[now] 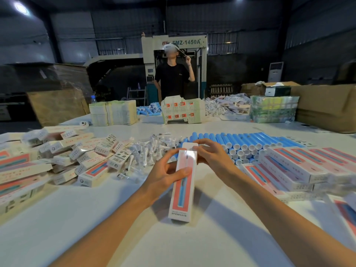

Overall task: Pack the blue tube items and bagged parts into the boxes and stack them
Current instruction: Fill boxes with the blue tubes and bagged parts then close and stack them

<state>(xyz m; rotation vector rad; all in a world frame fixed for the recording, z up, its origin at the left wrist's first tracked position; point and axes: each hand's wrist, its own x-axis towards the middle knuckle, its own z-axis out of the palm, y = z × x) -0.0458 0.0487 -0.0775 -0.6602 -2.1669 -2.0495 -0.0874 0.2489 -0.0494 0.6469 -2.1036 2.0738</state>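
Far to the left of the grip lies a loose pile of closed boxes (pixel 57 157), tumbled at all angles on the white table (pixel 77 218). Nearer the grip, just beyond and left of it, sits a heap of bagged parts (pixel 146 151): small white pieces in clear bags (too small to make out further).

The left hand (pixel 167 176) grasps the box (pixel 183 187) at its middle, fingers curled round the left edge and the thumb laid across the top face. The box is long and narrow, white card with a coral-pink panel and a blue stripe down its length, and small print at the near end. It is held at a slant, near end low over the table, far end raised. The right hand (pixel 212 155) grasps that far end, fingers curved over the white end flap.

Beyond and right of the grip lie the blue tubes (pixel 240 141), side by side in a long row and piled, white caps facing the hands. Right of the grip, more boxes of the same print form a stack (pixel 292 166), laid in neat overlapping rows.
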